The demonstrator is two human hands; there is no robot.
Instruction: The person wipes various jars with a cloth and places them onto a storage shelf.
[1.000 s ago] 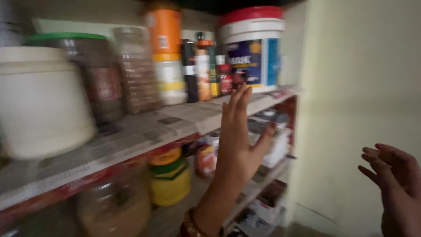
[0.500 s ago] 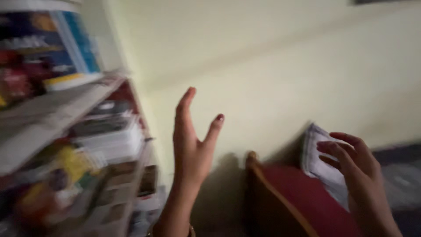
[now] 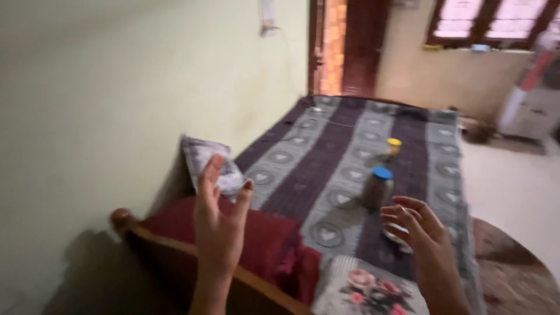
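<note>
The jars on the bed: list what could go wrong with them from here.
1. The blue-lidded jar stands upright on the soft bedspread; a nudge could tip it.
2. The right hand hovers open just beside that jar, so a careless reach might knock it over.
3. The yellow-lidded jar stands toward the bed's floor-side edge and could roll off if toppled.

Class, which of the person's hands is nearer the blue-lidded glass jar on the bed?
Right hand: just below-right of the blue-lidded glass jar. Left hand is far left, over the red pillow.
</note>
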